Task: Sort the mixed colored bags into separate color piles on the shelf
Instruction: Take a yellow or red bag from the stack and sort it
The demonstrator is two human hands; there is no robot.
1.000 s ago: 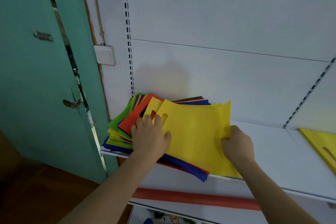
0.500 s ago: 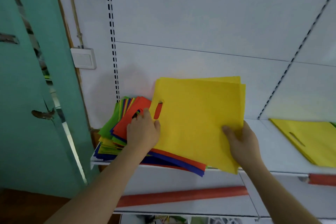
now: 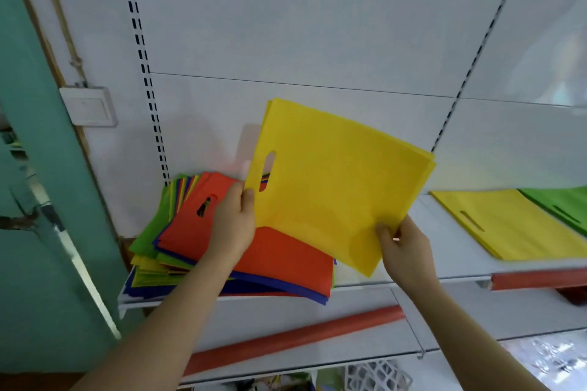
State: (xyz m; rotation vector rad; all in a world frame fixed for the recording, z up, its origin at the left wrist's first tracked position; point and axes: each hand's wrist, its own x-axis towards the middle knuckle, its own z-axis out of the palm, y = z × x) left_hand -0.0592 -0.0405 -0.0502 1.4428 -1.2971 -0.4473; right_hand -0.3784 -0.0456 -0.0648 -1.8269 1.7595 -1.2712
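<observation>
Yellow bag (image 3: pixel 336 187): pinched by left hand (image 3: pixel 233 225) and right hand (image 3: pixel 405 247). Yellow pile (image 3: pixel 508 225), green pile (image 3: pixel 565 206) begun; mixed stack (image 3: pixel 222 251) largely unsorted.

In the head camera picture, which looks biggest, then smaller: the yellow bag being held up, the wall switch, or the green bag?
1. held yellow bag, nearest the camera
2. green bag, partly cut off, so unsure
3. wall switch
</observation>
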